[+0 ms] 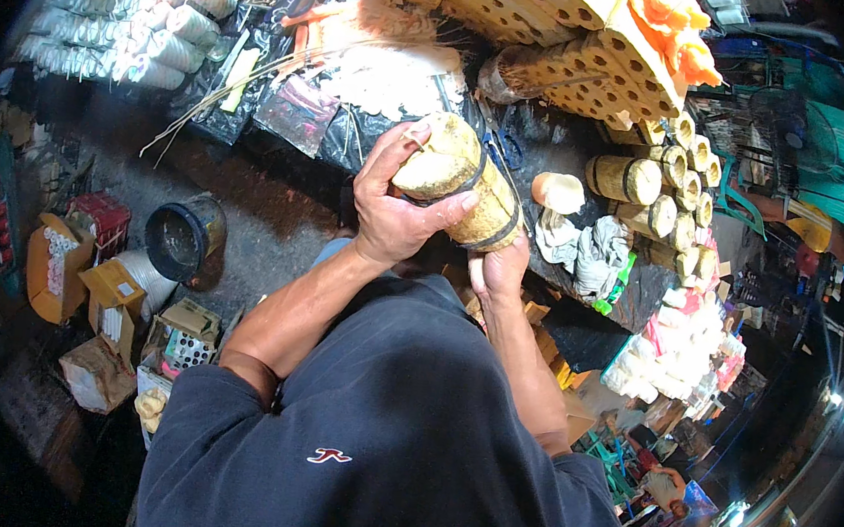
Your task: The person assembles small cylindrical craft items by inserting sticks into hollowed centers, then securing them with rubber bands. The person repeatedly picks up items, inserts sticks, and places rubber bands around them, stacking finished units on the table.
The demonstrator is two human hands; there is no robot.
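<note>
Before my chest is a thick, rough yellowish cylinder (443,155) bound with black bands, tilted with its far end to the left. My left hand (392,206) is closed round its side near that end, thumb across the front. At the near end my right hand (502,269) grips from below; its fingers are partly hidden behind the cylinder. A thin pale strand shows by the left fingertips. Past the cylinder lies a bench holding a bright white heap (398,81) and, to the right, blue-handled scissors (505,150).
Similar banded cylinders (640,182) are stacked at the right, below yellow blocks full of holes (599,73). A grey rag (598,254) lies on the bench edge. White thread spools (170,46) fill the far left. A dark bucket (178,237) and open cartons (58,267) stand on the floor.
</note>
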